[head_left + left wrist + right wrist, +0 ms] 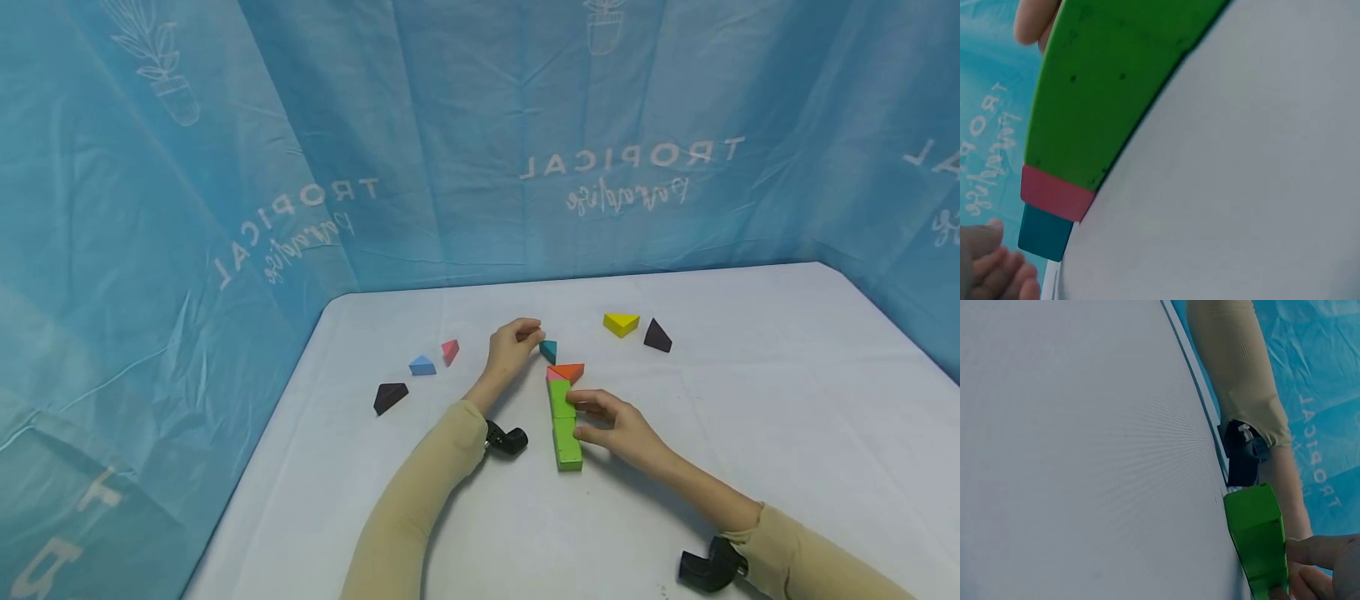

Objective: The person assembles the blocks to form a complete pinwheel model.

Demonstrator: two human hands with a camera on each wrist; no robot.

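Observation:
Two green blocks (566, 425) lie end to end in the middle of the table. At their far end sit a small pink triangular block (554, 375) and an orange triangular block (567, 372), with a teal triangular block (549, 351) just beyond. My left hand (514, 343) is beside the teal block, fingers loosely bent; the left wrist view shows a small gap to the teal block (1045, 231). My right hand (617, 423) touches the right side of the green blocks, thumb and fingers spread along them. In the right wrist view, the thumb (1313, 550) meets the green block (1254, 528).
Left on the white table (300, 500) lie a black block (390, 397), a light blue triangle (422, 366) and a pink triangle (450, 352). A yellow triangle (621, 323) and another black block (657, 336) lie back right. Blue curtains (480, 167) surround the table.

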